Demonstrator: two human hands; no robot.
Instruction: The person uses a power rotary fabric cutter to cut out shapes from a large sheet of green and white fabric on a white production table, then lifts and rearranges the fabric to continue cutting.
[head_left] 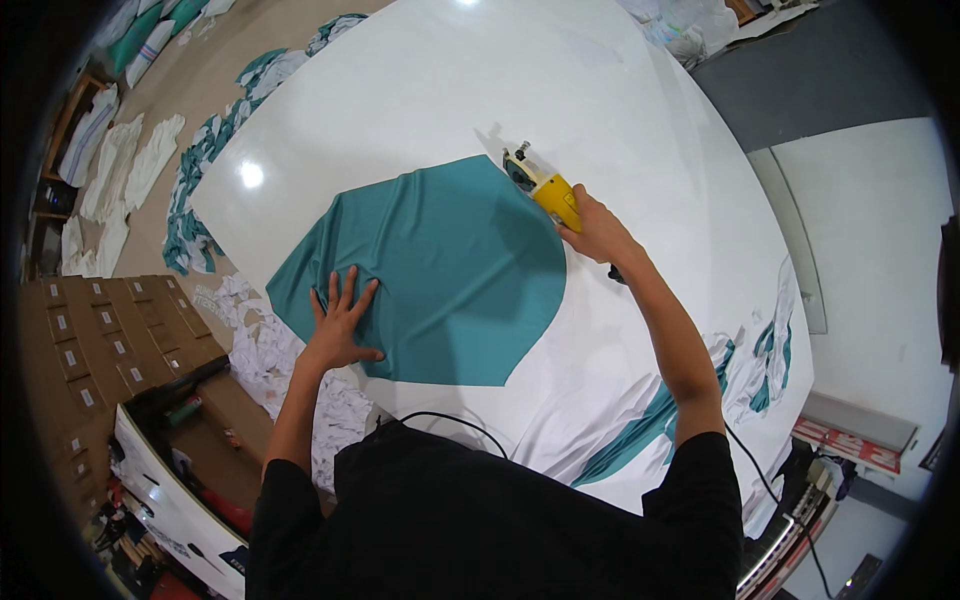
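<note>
A teal cloth [440, 270] is spread on a white table [620, 130], pressed flat by the open left hand [342, 325]. A yellow electric cutter [545, 190], gripped by the right hand [598, 232], sits at the cloth's far edge; much trimming seems done. Scraps [195, 190] litter the floor beside cardboard boxes [110, 340].

Garment cutting workshop: big cutting table [640, 150], fabric offcuts [200, 190], electric cutter [545, 187].

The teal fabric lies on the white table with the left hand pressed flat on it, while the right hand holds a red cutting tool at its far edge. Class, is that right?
Not quite. The head view shows the cutting tool in the right hand is yellow, not red. The rest holds: the teal fabric lies on the white table with the left hand flat on it.
</note>
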